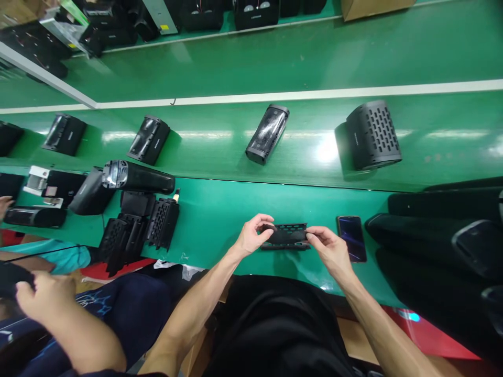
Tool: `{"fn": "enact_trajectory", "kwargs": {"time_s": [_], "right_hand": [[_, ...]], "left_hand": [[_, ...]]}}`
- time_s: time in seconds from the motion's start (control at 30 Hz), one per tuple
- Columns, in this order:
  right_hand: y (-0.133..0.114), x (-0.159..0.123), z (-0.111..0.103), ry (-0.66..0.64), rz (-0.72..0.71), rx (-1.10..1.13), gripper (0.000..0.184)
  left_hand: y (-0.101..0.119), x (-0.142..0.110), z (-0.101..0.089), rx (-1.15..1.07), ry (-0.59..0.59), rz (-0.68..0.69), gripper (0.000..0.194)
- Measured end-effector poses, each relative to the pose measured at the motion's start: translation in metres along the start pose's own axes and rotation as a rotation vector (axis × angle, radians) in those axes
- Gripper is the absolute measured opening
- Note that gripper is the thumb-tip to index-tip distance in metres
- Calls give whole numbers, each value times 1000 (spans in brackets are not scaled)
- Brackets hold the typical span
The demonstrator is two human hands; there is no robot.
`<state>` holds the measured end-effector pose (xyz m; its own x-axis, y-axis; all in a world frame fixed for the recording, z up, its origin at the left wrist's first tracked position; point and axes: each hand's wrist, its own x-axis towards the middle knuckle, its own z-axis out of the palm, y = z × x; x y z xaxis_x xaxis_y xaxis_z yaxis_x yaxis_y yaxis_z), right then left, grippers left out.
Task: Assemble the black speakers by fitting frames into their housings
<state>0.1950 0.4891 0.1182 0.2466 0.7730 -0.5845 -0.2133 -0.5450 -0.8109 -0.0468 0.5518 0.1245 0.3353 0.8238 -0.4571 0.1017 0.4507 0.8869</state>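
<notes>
My left hand [252,235] pinches the left end of a dark, flat fabric-like strip [290,237]. At the other end, my right hand [329,248] grips the same strip between thumb and fingers. Directly under it, a black slotted plastic shell [293,227] rests on the green tabletop [220,209]; the strip covers its middle. I cannot tell whether the strip touches the inside of the shell. A dark smartphone [351,239] lies just right of my right hand.
Several black slotted shells [163,222] are piled to the left, beside a black cylindrical part [145,177]. Speaker-like units [268,133] stand on the green conveyor [212,131] beyond. Tall black cylinders [416,230] crowd the right. A co-worker's hand [47,296] is at lower left.
</notes>
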Motion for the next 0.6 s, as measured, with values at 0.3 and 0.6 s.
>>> {"fn": "enact_trajectory", "kwargs": {"time_s": [0.3, 0.6], "right_hand": [[11, 6, -4, 8, 28, -174, 40], [13, 7, -3, 111, -238, -237, 29]], "left_hand": [[-29, -3, 2, 94, 86, -78, 32], [-30, -5, 6, 300, 236, 331, 28]]}}
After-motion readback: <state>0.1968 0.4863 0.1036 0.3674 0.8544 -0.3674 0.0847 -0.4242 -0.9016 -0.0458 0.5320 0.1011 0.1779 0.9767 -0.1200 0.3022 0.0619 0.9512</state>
